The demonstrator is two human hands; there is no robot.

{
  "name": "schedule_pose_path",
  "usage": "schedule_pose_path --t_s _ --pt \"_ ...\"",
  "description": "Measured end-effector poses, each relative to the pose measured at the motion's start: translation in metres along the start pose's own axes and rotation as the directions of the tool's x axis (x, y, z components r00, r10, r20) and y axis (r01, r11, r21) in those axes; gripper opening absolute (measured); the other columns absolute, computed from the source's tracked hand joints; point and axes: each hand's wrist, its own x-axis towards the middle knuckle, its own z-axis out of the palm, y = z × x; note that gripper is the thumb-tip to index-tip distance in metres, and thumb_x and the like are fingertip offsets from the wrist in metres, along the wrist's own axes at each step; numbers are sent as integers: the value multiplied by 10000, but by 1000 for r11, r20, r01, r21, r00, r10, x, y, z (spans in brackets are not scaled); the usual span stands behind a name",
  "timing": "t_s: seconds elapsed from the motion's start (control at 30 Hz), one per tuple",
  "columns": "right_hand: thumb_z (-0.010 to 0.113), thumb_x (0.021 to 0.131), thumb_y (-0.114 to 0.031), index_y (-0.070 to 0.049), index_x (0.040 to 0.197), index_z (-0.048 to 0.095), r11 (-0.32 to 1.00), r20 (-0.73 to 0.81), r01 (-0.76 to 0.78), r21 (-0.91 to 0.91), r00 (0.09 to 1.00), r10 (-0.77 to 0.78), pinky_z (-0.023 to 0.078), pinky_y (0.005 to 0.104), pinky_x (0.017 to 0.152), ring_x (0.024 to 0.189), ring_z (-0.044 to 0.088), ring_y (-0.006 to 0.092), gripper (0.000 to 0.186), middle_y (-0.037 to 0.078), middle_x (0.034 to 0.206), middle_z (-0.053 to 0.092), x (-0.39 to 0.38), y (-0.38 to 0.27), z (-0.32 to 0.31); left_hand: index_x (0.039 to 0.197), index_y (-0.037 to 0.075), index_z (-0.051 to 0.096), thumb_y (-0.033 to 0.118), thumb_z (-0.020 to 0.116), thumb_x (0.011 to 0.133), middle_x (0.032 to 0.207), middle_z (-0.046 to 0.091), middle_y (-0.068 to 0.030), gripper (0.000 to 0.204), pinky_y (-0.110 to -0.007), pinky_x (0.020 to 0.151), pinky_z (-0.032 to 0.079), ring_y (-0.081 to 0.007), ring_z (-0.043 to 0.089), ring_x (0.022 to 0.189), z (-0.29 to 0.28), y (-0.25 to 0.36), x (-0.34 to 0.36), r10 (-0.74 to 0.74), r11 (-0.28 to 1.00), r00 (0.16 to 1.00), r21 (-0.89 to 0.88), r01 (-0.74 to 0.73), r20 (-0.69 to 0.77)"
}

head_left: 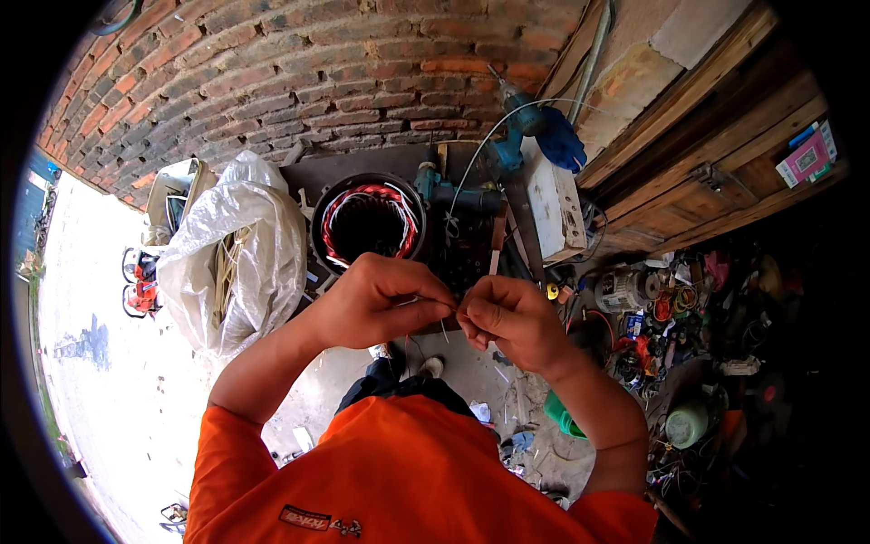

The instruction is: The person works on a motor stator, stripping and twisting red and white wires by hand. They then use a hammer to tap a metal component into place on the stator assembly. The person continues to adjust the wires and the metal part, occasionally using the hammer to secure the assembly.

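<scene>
Both hands meet in front of my chest, their fingertips almost touching. Thumb and forefinger of my left hand (390, 301) are pinched together, and my right hand (515, 319) is curled with its thumb pressed on the fingers. A thin strand, apparently wire, runs between the two pinches; a short pale end (444, 332) hangs below them. Just beyond my left hand stands a round dark motor housing (319, 238), with red and white twisted lacing (405, 201) around its inner rim. The fingers hide most of what they hold.
A teal power tool (458, 197) lies on the dark bench beside the housing; a cordless drill (518, 116) and blue glove (560, 142) rest near a white block (555, 210). Left is a white plastic sack (263, 222). Motor parts and clutter (625, 290) cover the right-hand floor.
</scene>
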Motion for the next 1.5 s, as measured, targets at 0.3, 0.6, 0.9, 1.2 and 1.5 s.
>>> schedule_pose_path --t_s 0.3,0.6,0.9,1.2,1.5 --pt "634 892 -93 7 899 612 623 40 380 -684 872 -488 452 273 617 686 557 118 103 35 776 614 4 -1 22 914 -8 689 45 650 873 806 662 -70 76 -254 629 473 -114 619 718 -8 -2 -8 -102 985 995 -143 100 -7" --pt "613 882 -141 -7 809 595 991 -257 -123 55 957 133 387 249 492 559 529 104 154 44 670 586 3 2 27 893 22 690 -3 684 747 820 665 -101 148 -347 636 499 -272 627 718 0 -5 -13 373 809 926 508 -296 -56" --pt "683 853 -118 3 887 612 -203 406 382 -901 580 -706 435 283 528 601 546 117 144 76 721 578 5 4 33 912 43 686 4 686 754 812 662 -83 163 -338 615 493 -254 625 700 -5 1 -14 344 876 933 392 -280 -103" --pt "695 826 -88 -9 875 608 464 -69 315 -828 764 -641 446 297 546 623 549 126 127 82 757 573 -3 15 39 918 33 686 -7 684 743 814 660 -87 179 -338 623 496 -259 624 711 -7 -2 -19 365 848 924 450 -281 -110" --pt "626 891 -158 -12 895 581 997 -233 40 63 972 -24 417 289 528 632 555 133 153 65 763 577 1 22 32 911 37 693 -18 686 736 811 651 -90 184 -340 616 487 -260 618 706 0 -2 -21 387 834 914 468 -291 -122"
